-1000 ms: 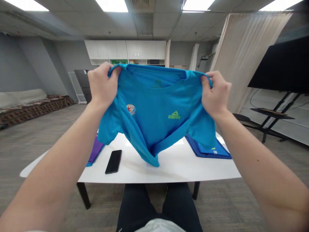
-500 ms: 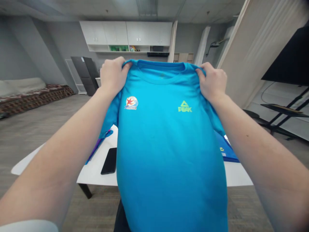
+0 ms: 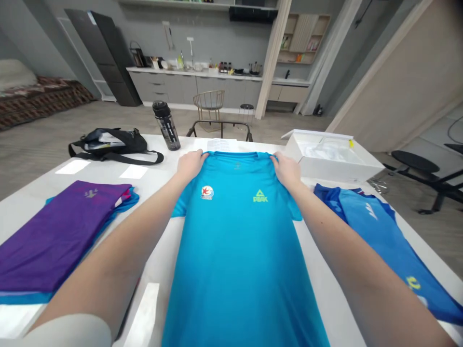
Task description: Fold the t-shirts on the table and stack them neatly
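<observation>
i have the blue shirt (image 3: 238,250) stretched between both hands over the white table (image 3: 168,241), front side up. my left hand (image 3: 191,165) is clamped on the shirt's left shoulder, thumb and fingers pinched together on the cloth; my right hand (image 3: 287,169) pinches its right shoulder the same way. neither hand is nearer: they sit about level, one at each side of the shirt's collar. from my fingers the shirt runs straight back toward my body, its long axis lying between my forearms. its hem is out of view, and i can't tell whether the near part lies flat. left of the shirt is a purple folded top (image 3: 68,241); right of it, blue folded clothes (image 3: 379,231). beyond the shirt's right shoulder stands a white box (image 3: 333,168); beyond its left, a bottle (image 3: 167,127).
</observation>
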`<state>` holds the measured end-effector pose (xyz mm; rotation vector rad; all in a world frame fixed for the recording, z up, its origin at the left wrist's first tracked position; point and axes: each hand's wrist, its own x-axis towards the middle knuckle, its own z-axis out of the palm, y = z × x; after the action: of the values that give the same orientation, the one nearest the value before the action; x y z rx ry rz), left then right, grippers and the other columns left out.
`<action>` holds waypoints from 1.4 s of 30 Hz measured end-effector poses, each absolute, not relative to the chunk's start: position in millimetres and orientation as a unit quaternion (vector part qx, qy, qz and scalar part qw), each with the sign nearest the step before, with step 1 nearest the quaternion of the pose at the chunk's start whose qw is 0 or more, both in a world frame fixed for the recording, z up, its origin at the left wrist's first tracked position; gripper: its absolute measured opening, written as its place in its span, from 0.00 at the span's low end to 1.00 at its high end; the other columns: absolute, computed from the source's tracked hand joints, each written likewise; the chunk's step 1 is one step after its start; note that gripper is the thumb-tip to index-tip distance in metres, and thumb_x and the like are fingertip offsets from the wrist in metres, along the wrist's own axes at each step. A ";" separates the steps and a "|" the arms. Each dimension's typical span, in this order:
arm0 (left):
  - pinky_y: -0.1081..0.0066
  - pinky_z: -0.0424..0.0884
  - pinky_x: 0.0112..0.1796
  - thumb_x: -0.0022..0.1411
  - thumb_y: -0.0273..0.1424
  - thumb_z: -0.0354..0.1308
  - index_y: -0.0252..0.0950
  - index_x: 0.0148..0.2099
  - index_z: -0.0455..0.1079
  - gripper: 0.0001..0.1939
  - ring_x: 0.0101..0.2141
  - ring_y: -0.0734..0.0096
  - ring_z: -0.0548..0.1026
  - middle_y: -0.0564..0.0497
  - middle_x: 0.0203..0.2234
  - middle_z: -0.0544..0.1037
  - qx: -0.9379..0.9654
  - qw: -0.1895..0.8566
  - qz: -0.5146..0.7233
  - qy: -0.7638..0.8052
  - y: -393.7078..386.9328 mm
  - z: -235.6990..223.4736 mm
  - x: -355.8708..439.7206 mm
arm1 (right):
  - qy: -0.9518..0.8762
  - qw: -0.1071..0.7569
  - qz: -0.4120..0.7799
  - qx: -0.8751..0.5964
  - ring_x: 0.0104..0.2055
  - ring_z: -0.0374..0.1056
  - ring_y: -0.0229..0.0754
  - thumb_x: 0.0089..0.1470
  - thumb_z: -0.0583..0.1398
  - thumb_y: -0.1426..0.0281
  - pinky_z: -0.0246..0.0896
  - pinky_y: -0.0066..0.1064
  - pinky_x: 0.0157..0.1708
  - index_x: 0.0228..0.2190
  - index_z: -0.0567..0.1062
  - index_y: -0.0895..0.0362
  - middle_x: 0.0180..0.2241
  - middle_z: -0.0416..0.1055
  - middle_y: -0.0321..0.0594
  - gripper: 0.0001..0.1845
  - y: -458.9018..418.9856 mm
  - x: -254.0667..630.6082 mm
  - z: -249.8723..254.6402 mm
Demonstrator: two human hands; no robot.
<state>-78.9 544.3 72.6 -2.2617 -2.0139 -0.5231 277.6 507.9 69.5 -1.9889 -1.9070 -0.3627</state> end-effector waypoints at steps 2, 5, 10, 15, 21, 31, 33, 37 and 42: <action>0.61 0.68 0.42 0.72 0.51 0.42 0.39 0.48 0.73 0.25 0.44 0.49 0.78 0.37 0.41 0.80 -0.739 0.016 -0.128 -0.662 572.3 38.4 -79.8 | -0.676 0.140 -0.099 -0.717 0.39 0.72 0.52 0.70 0.48 0.55 0.57 0.35 0.37 0.50 0.76 0.54 0.37 0.79 0.50 0.23 533.8 276.4 38.1; 0.60 0.69 0.44 0.72 0.51 0.42 0.39 0.49 0.74 0.26 0.45 0.49 0.78 0.38 0.44 0.80 -0.741 0.000 -0.082 -0.666 606.8 0.4 -80.4 | -0.669 0.086 -0.058 -0.736 0.44 0.72 0.53 0.70 0.46 0.54 0.59 0.37 0.42 0.52 0.74 0.54 0.42 0.78 0.52 0.25 567.2 273.5 3.7; 0.60 0.70 0.45 0.73 0.50 0.42 0.39 0.50 0.74 0.25 0.47 0.51 0.77 0.39 0.46 0.80 -0.731 -0.016 -0.077 -0.678 639.9 -31.1 -79.6 | -0.660 0.056 -0.042 -0.748 0.47 0.72 0.56 0.70 0.46 0.53 0.61 0.40 0.44 0.51 0.75 0.55 0.44 0.78 0.53 0.26 600.9 267.5 -22.4; 0.61 0.70 0.46 0.73 0.48 0.41 0.39 0.52 0.73 0.25 0.49 0.52 0.76 0.41 0.48 0.79 -0.719 -0.013 -0.114 -0.685 626.5 -36.0 -94.2 | -0.660 0.119 -0.034 -0.741 0.48 0.72 0.55 0.69 0.48 0.53 0.62 0.39 0.44 0.52 0.72 0.56 0.46 0.77 0.51 0.25 582.6 273.8 -24.8; 0.53 0.68 0.47 0.69 0.55 0.41 0.36 0.47 0.75 0.32 0.47 0.45 0.76 0.37 0.45 0.80 -0.677 -0.003 -0.058 -0.734 573.0 -21.8 -138.6 | -0.621 0.147 -0.039 -0.769 0.50 0.70 0.54 0.65 0.52 0.61 0.62 0.39 0.46 0.52 0.72 0.57 0.49 0.75 0.51 0.19 518.4 314.4 -22.7; 0.54 0.67 0.47 0.74 0.43 0.35 0.33 0.51 0.71 0.26 0.47 0.46 0.77 0.34 0.43 0.80 -0.679 0.043 -0.023 -0.732 516.3 -36.3 -173.6 | -0.600 0.054 -0.066 -0.795 0.50 0.68 0.56 0.67 0.49 0.65 0.61 0.45 0.46 0.47 0.75 0.60 0.47 0.73 0.55 0.19 469.9 343.5 -30.9; 0.57 0.68 0.43 0.74 0.44 0.35 0.34 0.53 0.69 0.27 0.43 0.47 0.78 0.36 0.41 0.80 -0.675 0.029 -0.017 -0.737 522.8 -37.4 -178.5 | -0.602 0.036 -0.089 -0.793 0.50 0.67 0.56 0.68 0.48 0.67 0.60 0.45 0.47 0.47 0.75 0.61 0.47 0.73 0.56 0.19 475.3 346.7 -33.0; 0.59 0.69 0.39 0.74 0.47 0.36 0.35 0.53 0.69 0.27 0.42 0.46 0.78 0.36 0.41 0.80 -0.673 0.041 -0.013 -0.738 544.3 -37.0 -196.4 | -0.607 0.014 -0.128 -0.784 0.50 0.66 0.57 0.68 0.47 0.68 0.59 0.47 0.46 0.47 0.75 0.61 0.47 0.72 0.57 0.19 489.5 364.9 -37.6; 0.52 0.68 0.49 0.73 0.44 0.40 0.32 0.53 0.71 0.26 0.50 0.42 0.74 0.32 0.48 0.76 -0.688 0.110 -0.077 -0.713 558.0 -33.0 -202.7 | -0.634 0.033 -0.161 -0.756 0.53 0.64 0.59 0.68 0.48 0.68 0.59 0.48 0.48 0.50 0.74 0.60 0.49 0.72 0.57 0.20 495.0 367.9 -32.9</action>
<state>-202.7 558.0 -33.0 -2.0219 -2.0958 -0.2268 367.9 495.0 -32.9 -2.3262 -1.9507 -0.4956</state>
